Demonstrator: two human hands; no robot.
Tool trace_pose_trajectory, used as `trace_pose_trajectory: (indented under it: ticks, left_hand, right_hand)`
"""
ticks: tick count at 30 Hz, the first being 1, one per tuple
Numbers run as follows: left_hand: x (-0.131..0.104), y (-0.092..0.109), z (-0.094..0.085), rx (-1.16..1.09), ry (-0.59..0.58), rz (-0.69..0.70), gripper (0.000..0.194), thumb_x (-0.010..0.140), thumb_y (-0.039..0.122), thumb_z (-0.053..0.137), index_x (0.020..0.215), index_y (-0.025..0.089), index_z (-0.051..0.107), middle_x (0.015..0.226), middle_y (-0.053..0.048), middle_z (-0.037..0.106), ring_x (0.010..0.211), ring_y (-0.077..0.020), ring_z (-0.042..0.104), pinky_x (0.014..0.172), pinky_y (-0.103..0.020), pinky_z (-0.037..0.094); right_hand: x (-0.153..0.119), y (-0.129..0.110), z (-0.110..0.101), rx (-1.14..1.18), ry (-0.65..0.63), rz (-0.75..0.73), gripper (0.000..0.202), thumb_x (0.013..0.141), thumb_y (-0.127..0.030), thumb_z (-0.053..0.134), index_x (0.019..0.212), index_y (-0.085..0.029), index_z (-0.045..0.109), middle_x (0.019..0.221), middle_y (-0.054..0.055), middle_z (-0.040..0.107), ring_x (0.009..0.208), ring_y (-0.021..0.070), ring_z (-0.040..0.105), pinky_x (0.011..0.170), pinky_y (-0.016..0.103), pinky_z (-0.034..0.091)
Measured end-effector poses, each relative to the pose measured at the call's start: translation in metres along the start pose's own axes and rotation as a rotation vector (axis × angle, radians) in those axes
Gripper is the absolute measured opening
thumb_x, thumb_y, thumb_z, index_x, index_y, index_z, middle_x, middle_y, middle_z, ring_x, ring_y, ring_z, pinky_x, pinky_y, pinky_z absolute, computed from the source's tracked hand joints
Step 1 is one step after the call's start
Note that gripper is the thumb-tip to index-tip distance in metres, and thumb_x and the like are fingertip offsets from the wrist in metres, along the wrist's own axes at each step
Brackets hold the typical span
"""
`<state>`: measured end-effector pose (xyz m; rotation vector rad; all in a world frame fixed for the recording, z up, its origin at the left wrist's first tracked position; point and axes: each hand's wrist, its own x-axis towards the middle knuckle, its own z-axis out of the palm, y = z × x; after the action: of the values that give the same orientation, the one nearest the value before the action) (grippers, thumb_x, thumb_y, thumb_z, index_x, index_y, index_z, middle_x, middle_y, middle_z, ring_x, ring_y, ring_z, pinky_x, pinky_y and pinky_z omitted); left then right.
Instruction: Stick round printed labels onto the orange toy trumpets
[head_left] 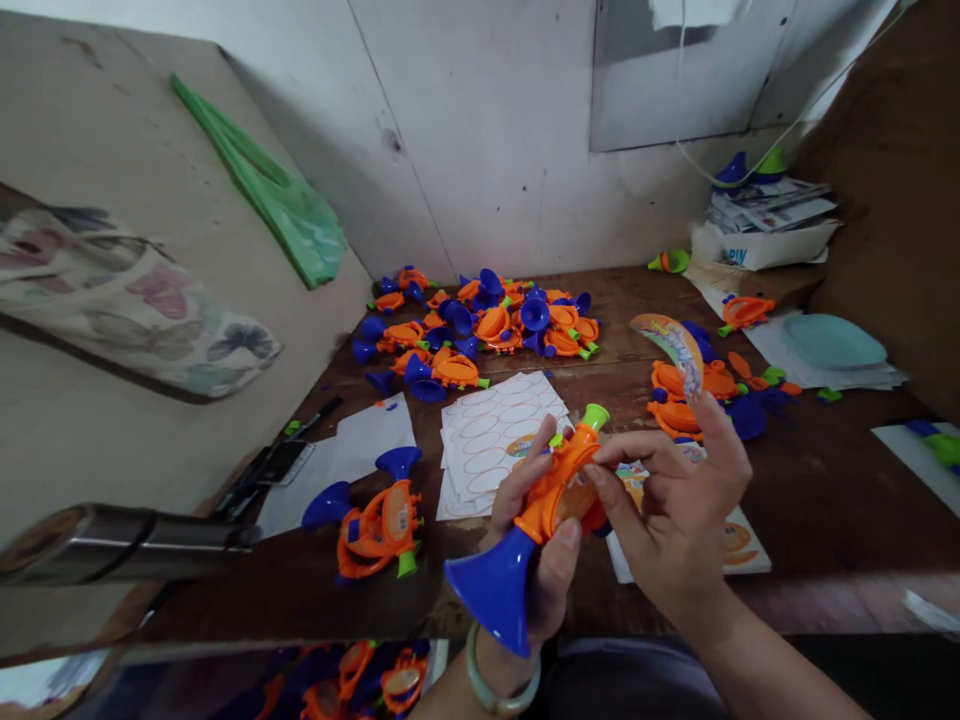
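Observation:
My left hand [551, 560] is wrapped round an orange toy trumpet [559, 490] with a blue bell and a lime green mouthpiece. The bell points down and to the left. At the trumpet's orange body, the thumb and index finger of my right hand [675, 510] are pinched together; what lies between them is too small to make out. A curved orange sticker with printed letters [675, 345] clings to a raised finger of that same hand. Behind the trumpet lie sheets of oval stickers [487, 440], mostly used up.
Many toy trumpets [491, 325] are heaped at the back. Two more [382, 525] lie at the left, near a metal flask [127, 545]. Orange and blue parts [720, 385] lie at the right by a pale blue dish [836, 342]. More toys [360, 680] show below the table edge.

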<state>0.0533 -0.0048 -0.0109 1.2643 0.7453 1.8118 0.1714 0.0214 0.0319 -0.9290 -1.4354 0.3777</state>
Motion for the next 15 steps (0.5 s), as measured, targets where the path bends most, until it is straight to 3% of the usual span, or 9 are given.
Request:
trace_pose_trajectory:
  ticks: [2, 5, 7, 9, 11, 13, 15]
  left_hand:
    - [-0.001, 0.0, -0.001, 0.003, 0.004, -0.016, 0.044, 0.104, 0.03, 0.072, 0.147, 0.039, 0.067, 0.172, -0.006, 0.055, 0.159, -0.034, 0.052, 0.126, -0.051, 0.051]
    - [-0.001, 0.001, -0.001, 0.018, 0.013, -0.043, 0.043, 0.104, 0.032, 0.073, 0.146, 0.039, 0.068, 0.172, -0.006, 0.055, 0.16, -0.0357, 0.051, 0.127, -0.053, 0.05]
    - [0.0, 0.001, -0.002, 0.035, 0.015, -0.037, 0.042, 0.103, 0.032, 0.073, 0.145, 0.039, 0.07, 0.17, -0.006, 0.058, 0.159, -0.0353, 0.051, 0.128, -0.053, 0.049]
    - [0.0, 0.002, -0.002, 0.018, 0.027, -0.031, 0.043, 0.102, 0.032, 0.075, 0.144, 0.039, 0.07, 0.168, -0.006, 0.06, 0.158, -0.0342, 0.054, 0.128, -0.051, 0.049]
    - [0.001, 0.002, -0.001, -0.057, 0.032, -0.073, 0.048, 0.1, 0.033, 0.078, 0.146, 0.04, 0.067, 0.167, -0.006, 0.061, 0.154, -0.0331, 0.058, 0.125, -0.05, 0.052]
    - [0.0, 0.001, 0.001, -0.162, 0.02, -0.155, 0.053, 0.098, 0.037, 0.081, 0.148, 0.042, 0.064, 0.167, -0.005, 0.061, 0.148, -0.0322, 0.064, 0.12, -0.048, 0.057]
    - [-0.001, -0.003, 0.003, -0.243, 0.026, -0.221, 0.054, 0.098, 0.04, 0.081, 0.148, 0.044, 0.063, 0.167, -0.004, 0.061, 0.144, -0.0317, 0.068, 0.116, -0.047, 0.06]
  right_hand:
    - [-0.002, -0.002, 0.0, -0.013, 0.016, 0.02, 0.077, 0.096, -0.013, 0.071, 0.16, -0.036, 0.035, 0.09, -0.004, 0.073, 0.08, 0.0229, 0.077, 0.093, 0.053, 0.066]
    - [-0.004, -0.001, 0.002, -0.048, 0.015, 0.073, 0.053, 0.098, -0.02, 0.073, 0.145, -0.036, 0.054, 0.085, -0.002, 0.072, 0.09, 0.0281, 0.076, 0.104, 0.06, 0.061]
    - [-0.002, 0.005, 0.002, -0.072, 0.028, 0.077, 0.047, 0.098, -0.027, 0.076, 0.14, -0.035, 0.058, 0.095, 0.003, 0.073, 0.098, 0.031, 0.075, 0.11, 0.065, 0.056]
    - [0.002, 0.014, 0.001, -0.105, 0.084, 0.059, 0.064, 0.095, -0.037, 0.083, 0.15, -0.034, 0.051, 0.127, 0.011, 0.071, 0.12, 0.0358, 0.07, 0.113, 0.069, 0.052]
    - [0.007, 0.023, -0.001, -0.105, 0.144, 0.075, 0.083, 0.093, -0.046, 0.084, 0.161, -0.036, 0.037, 0.159, 0.016, 0.053, 0.144, 0.0395, 0.056, 0.115, 0.069, 0.05]
    - [0.009, 0.028, -0.003, 0.034, 0.08, 0.174, 0.084, 0.1, -0.051, 0.076, 0.167, -0.039, 0.027, 0.166, 0.015, 0.047, 0.148, 0.0356, 0.055, 0.114, 0.063, 0.054]
    - [0.007, 0.028, -0.003, 0.266, -0.094, 0.331, 0.079, 0.105, -0.048, 0.07, 0.169, -0.041, 0.024, 0.158, 0.013, 0.057, 0.133, 0.0278, 0.068, 0.105, 0.051, 0.063]
